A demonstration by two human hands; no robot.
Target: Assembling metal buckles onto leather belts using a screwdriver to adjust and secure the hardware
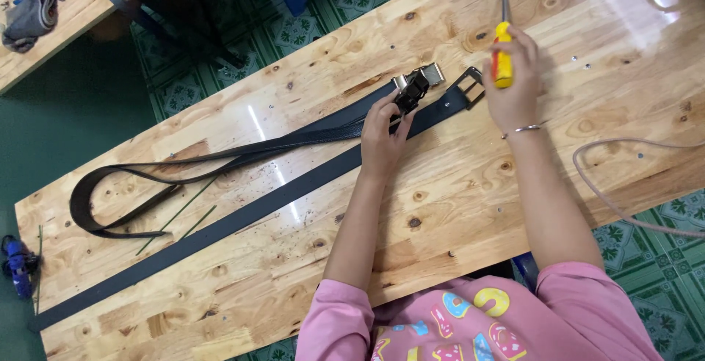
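While the left hand (pixel 382 130) pins the black belt buckle with its silver metal clasp (pixel 417 85) to the pale pine workbench (pixel 440 207), fingers curled tight over it, the right hand (pixel 514 82) is closed around a yellow-and-red-handled screwdriver (pixel 503 49), tip pointing away. A firm press probably matters most, so the buckle cannot twist. It lies under the left fingertips, just beside the flat black leather belt strap (pixel 242 218) with a square frame at its end.

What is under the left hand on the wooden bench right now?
The left hand rests on the black belts beside the buckle, its fingers on the clasp. The strap parts beneath the palm are covered, so how they overlap there cannot be seen. The wooden bench lies below.
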